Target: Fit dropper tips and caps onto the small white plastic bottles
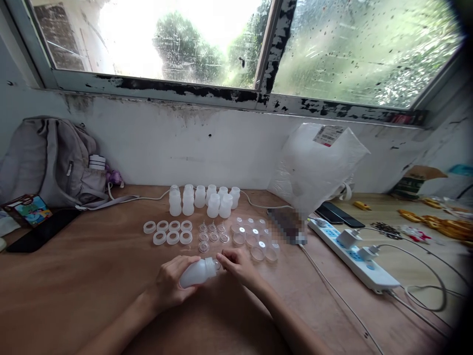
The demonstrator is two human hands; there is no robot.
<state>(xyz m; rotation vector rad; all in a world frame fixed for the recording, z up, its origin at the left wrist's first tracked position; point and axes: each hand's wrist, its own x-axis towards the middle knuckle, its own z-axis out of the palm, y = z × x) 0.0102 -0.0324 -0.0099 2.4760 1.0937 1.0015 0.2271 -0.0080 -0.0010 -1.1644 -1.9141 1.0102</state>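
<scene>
My left hand point(170, 282) is wrapped around a small white plastic bottle point(197, 272), held tilted with its neck pointing right. My right hand point(236, 264) pinches at the bottle's neck, fingers closed on a small part I cannot make out. Beyond the hands, on the wooden table point(92, 276), lie white rings point(168, 231) in rows, small clear nipples point(212, 232), and several clear caps point(254, 239). Several more white bottles point(203, 199) stand upright behind them.
A grey backpack point(51, 160) rests at the back left beside a black phone point(40, 234). A white plastic bag point(318, 165) leans on the wall. A power strip point(354, 256) with plugs and cables lies at right, with orange pieces point(439, 222) beyond it.
</scene>
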